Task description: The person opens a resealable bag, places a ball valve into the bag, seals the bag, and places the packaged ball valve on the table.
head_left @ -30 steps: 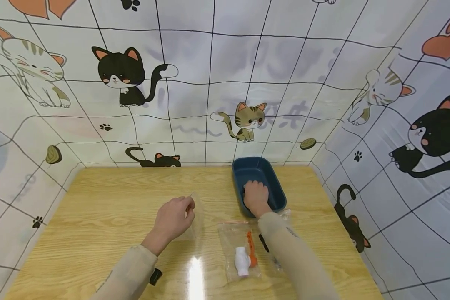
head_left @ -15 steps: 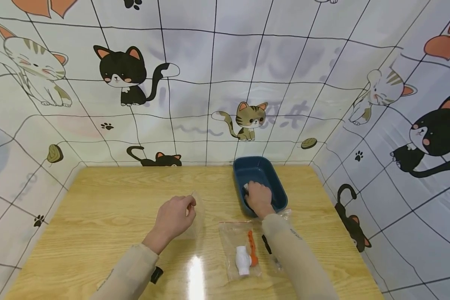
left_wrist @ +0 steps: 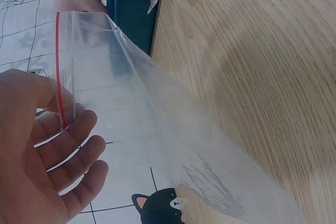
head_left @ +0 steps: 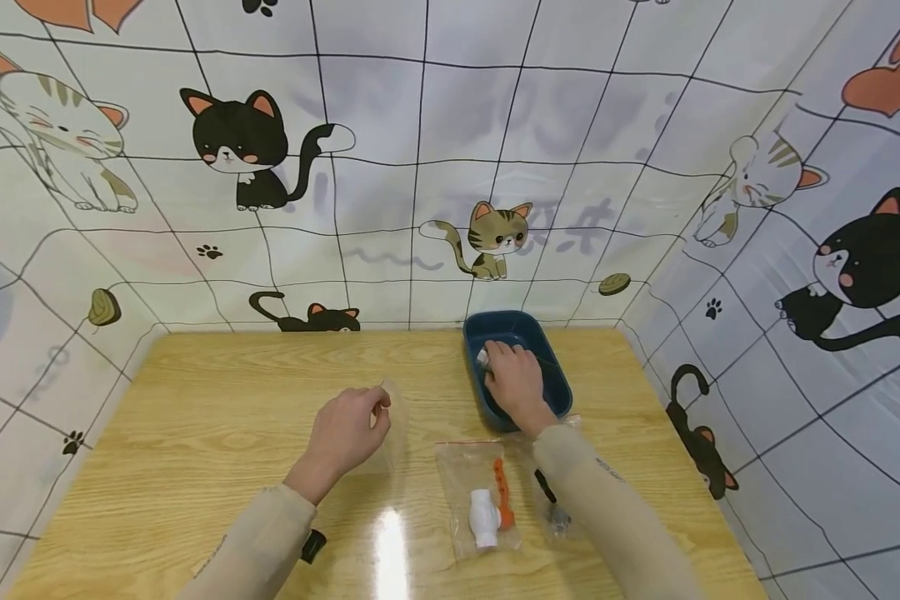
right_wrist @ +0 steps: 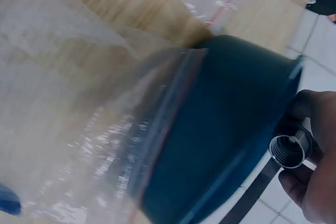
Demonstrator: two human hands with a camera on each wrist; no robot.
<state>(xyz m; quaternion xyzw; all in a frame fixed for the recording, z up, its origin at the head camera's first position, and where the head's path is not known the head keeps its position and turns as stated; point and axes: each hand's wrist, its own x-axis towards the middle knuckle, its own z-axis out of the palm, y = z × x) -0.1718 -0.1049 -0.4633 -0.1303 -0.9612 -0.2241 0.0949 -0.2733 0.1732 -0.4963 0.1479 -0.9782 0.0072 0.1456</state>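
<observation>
My left hand [head_left: 342, 432] pinches a clear zip bag [left_wrist: 121, 87] by its red-striped top edge, between thumb and fingers. The bag hangs down and looks flat, with nothing visible inside. My right hand [head_left: 515, 382] is over the dark blue plastic bin [head_left: 556, 372] at the back right of the table. It grips a small metal fitting with an internally threaded end [right_wrist: 287, 150]; only a pale end of the fitting [head_left: 483, 358] shows in the head view. The rest of the fitting is hidden by the fingers.
Right of centre on the wooden table [head_left: 217, 400] lies a zip bag with a white valve [head_left: 484, 518] and orange handle [head_left: 502, 483]. Another clear bag with dark and grey parts [head_left: 558, 518] is partly under the right forearm. A black object [head_left: 312, 547] lies beside the left sleeve.
The right hand has risen a little from inside the bin and shifted slightly right, bringing the fitting's pale end into view. The left hand stays in place with its bag.
</observation>
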